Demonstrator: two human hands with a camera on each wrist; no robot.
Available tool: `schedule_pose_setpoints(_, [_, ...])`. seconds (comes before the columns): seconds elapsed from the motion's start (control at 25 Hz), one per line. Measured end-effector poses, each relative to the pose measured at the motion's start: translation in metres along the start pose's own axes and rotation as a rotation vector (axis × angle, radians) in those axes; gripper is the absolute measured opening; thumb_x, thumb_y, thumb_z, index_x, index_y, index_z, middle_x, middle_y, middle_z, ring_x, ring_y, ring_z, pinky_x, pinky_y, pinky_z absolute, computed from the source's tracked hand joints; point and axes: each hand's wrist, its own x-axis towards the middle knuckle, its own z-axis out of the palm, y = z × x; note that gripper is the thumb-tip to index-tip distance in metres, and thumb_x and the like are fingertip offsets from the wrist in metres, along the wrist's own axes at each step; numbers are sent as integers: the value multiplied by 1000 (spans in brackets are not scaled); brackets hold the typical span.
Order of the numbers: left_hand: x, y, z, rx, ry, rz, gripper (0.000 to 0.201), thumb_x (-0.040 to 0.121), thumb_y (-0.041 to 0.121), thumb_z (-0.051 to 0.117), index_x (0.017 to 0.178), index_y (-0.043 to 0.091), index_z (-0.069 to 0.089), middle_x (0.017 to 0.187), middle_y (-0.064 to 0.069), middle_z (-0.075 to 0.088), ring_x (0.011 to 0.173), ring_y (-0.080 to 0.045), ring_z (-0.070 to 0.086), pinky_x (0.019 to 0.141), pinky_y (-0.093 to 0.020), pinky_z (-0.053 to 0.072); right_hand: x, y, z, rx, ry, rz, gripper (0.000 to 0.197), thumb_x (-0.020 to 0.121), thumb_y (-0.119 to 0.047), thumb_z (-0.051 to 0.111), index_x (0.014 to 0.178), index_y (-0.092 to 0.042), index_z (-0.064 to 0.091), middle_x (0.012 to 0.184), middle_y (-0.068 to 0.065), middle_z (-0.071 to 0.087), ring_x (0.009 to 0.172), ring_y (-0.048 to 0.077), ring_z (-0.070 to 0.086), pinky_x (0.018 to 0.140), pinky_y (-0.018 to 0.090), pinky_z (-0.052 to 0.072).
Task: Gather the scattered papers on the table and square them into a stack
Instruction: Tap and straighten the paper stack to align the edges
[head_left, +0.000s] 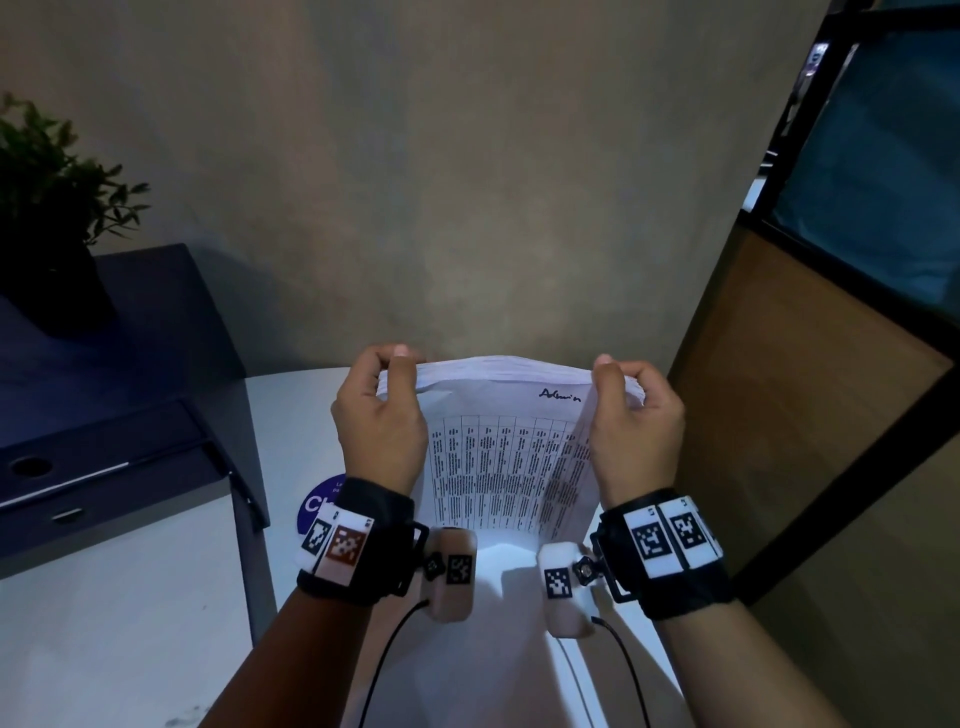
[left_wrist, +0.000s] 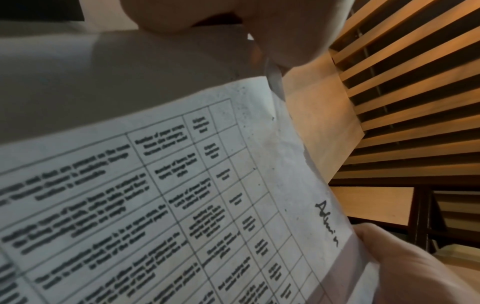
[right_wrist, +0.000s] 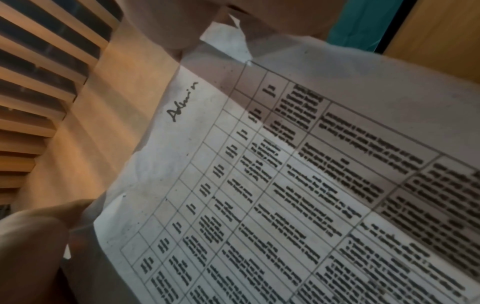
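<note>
The stack of papers (head_left: 498, 457) stands upright mid-scene, bowed; white sheets, the nearest printed with a black-ruled table of small text, a handwritten word at its upper right; top edges slightly fanned; left hand (head_left: 376, 421) and right hand (head_left: 636, 421) pinch its upper corners.

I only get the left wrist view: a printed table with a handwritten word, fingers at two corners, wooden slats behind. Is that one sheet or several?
Observer: Several. The head view shows layered sheet edges along the top of the paper stack, which the left hand and right hand grip at its top corners.
Visitor: Is it lying flat?
Observer: No, it is held upright over a white table.
Visitor: Anything else around?
Observer: A potted plant stands on a dark blue surface to the left.
</note>
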Motion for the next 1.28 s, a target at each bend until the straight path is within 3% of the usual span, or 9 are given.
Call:
schedule_pose_setpoints(0.32, [5,-2,1,32,8,2,29,100,24,53,75,9,59,65,7,51,59,0,47,56,-12,37,9,5,1,-20,18,-24,31,92,-28,63,63,-22,57,54,-6,50,51,11,48,51,24,37])
schedule_pose_setpoints(0.64, [9,-7,-2,20,-32,17,32,100,25,51,74,6,57,65,6,49,66,-10,45,62,-26,38,15,11,0,-11,11,-94,32,92,-25,64,61,-22,55,49,-19,53,50,3,49,51,17,36])
schedule_pose_setpoints(0.76, [11,-7,-1,-22,-48,-28,37,102,28,48,74,5,54,63,2,47,62,-13,46,57,-24,39,13,17,-2,55,-115,-157,17,88,-43,64,79,-29,59,73,-17,63,70,3,61,65,19,48])
schedule_pose_setpoints(0.84, [14,-11,-2,-31,-53,-41,39,101,32,47,74,3,53,64,-3,47,63,-16,48,60,-28,39,10,26,-8,125,-291,-202,25,82,-41,73,96,-27,57,93,-10,62,84,8,65,71,19,53])
schedule_pose_setpoints(0.92, [15,-13,-2,-29,-54,-31,42,100,35,48,76,-1,52,67,-8,45,65,-18,46,63,-31,37,9,33,-15,226,-418,-149,36,78,-26,80,103,-23,54,97,-7,62,84,9,69,67,21,57])
schedule_pose_setpoints(1.04, [14,-11,1,-41,-67,-22,47,100,42,47,77,1,52,69,-6,47,68,-16,47,66,-31,38,9,36,-15,256,-379,-136,27,75,-19,75,95,-20,56,85,-11,68,74,4,68,62,19,55])
schedule_pose_setpoints(1.12, [13,-10,0,-70,-101,57,45,95,54,48,81,12,56,75,2,56,74,-13,54,69,-28,43,12,36,-11,240,-320,-159,20,78,-13,74,87,-20,58,75,-19,69,67,-3,64,60,14,51])
schedule_pose_setpoints(1.2, [14,-19,-7,-157,-229,141,50,80,69,60,98,22,55,91,4,64,84,-9,64,74,-24,50,17,37,-9,247,-305,-156,22,80,-5,74,85,-19,58,72,-21,68,66,-4,62,60,13,50])
schedule_pose_setpoints(1.28, [9,-38,-16,-247,-376,77,69,62,70,75,111,28,50,99,6,66,90,-3,68,70,-18,55,22,39,-12,253,-311,-156,21,79,-6,74,85,-19,59,72,-20,68,66,-4,62,62,13,50])
